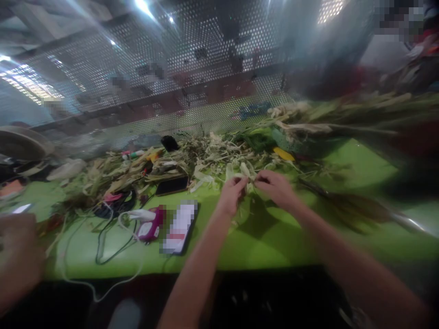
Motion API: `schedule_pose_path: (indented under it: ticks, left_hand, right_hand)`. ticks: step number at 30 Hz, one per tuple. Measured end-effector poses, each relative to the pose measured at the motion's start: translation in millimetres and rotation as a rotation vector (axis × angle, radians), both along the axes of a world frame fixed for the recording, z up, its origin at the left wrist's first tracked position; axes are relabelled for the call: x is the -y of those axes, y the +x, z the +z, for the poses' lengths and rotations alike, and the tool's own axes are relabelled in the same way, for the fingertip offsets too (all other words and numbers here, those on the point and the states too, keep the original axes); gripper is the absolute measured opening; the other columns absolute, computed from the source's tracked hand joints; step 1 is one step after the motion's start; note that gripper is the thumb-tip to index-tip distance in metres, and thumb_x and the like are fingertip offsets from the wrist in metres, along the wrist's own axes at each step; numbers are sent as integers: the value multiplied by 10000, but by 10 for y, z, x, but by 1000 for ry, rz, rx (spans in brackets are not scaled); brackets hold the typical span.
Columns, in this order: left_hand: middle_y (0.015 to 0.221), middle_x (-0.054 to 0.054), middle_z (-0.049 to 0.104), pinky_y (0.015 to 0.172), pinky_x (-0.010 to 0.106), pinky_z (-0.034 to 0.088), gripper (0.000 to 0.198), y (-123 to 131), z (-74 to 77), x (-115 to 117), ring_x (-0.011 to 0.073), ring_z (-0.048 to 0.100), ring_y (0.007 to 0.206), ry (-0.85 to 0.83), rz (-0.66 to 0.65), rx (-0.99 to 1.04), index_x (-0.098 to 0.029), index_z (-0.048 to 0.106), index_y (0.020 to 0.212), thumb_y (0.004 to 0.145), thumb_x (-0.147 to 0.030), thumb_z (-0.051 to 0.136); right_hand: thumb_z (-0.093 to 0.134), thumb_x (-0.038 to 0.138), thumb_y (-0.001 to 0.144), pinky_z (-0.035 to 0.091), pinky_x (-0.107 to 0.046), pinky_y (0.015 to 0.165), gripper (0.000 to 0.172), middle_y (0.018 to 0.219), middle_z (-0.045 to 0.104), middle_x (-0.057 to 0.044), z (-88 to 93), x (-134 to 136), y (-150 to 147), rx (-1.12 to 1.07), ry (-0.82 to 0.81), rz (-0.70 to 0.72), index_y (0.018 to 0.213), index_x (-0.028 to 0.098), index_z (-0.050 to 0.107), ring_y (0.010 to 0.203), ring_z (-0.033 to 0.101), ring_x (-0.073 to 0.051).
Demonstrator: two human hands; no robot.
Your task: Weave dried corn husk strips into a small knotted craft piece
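Note:
Both my hands meet over the green table [212, 256], in front of a heap of pale dried plant strips [216, 148]. My left hand [233, 194] has its fingers closed in a pinch on a pale, husk-like strip [247, 171]. Beside it, my right hand [274, 185] pinches at the same spot, its fingertips almost touching the left ones. The strip's pale ends stick up behind the fingers, while the part between the fingertips is mostly hidden.
Left of my arms lie a lit phone [180, 228], a dark phone [172, 186] and a magenta device [151, 228] with a white cable. Another person's arm [20, 256] reaches in at left. A perforated metal panel [192, 77] stands behind; long dried stalks [363, 109] lie right.

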State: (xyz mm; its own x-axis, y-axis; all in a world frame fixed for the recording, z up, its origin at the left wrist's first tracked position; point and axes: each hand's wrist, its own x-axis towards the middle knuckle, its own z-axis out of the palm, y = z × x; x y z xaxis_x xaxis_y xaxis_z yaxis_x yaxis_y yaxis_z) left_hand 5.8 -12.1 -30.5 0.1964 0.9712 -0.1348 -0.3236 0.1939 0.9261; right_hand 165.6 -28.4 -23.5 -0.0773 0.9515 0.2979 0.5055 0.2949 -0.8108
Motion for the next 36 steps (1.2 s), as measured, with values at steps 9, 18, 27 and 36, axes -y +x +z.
schedule_pose_path:
  ticks: [9,18,27,36]
  left_hand:
    - [492,-99,430,418,166,271,492,-65,93,-19,8,311,401,-72,110,-15,-145,592,728,504,-472,885]
    - [625,-45,547,500,180,309,401,-113,-10,-55,44,393,526,115,-73,-167,-137,673,847,610,-412,846]
    - [806,25,660,837,264,446,323,-20,-46,-11,158,573,833,277,-299,-326,-145,710,859,678,-401,790]
    - [677,8,582,732,253,440,201,-58,-110,-39,147,523,725,253,-289,-394,-154,698,727,646,-310,795]
  right_hand:
    - [555,242,747,283,-281,565,136,603,520,24,30,-13,54,3,-47,-72,620,197,545,616,470,-151]
    - [650,382,843,446,-297,680,229,962,692,-53,3,-53,71,-117,60,16,993,214,693,778,594,-186]
    - [658,281,752,408,-281,623,97,710,598,-5,-18,-71,20,-213,44,-58,723,190,638,658,520,-150]
    - [704,312,792,480,-381,857,346,1144,636,-79,25,-88,101,-87,122,59,1129,246,665,978,595,-232]
